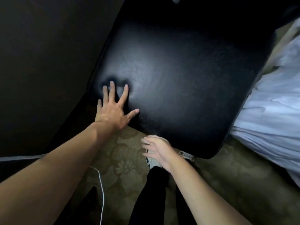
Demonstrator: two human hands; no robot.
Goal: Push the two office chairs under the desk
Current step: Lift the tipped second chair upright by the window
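A black leather chair back (175, 78) fills the middle of the head view, seen from behind and above. My left hand (113, 109) lies flat on its lower left part, fingers spread and pressing dents into the padding. My right hand (157, 150) hovers just below the chair's bottom edge with fingers apart, blurred, holding nothing. A dark surface (45, 62) that may be the desk stands to the left of the chair. Only one chair is visible.
White bedding (267, 111) crowds the chair's right side. Patterned olive carpet (123, 153) lies below, with a white cable (101, 184) running across it. My dark trouser legs (152, 192) and a light shoe (153, 161) stand close behind the chair.
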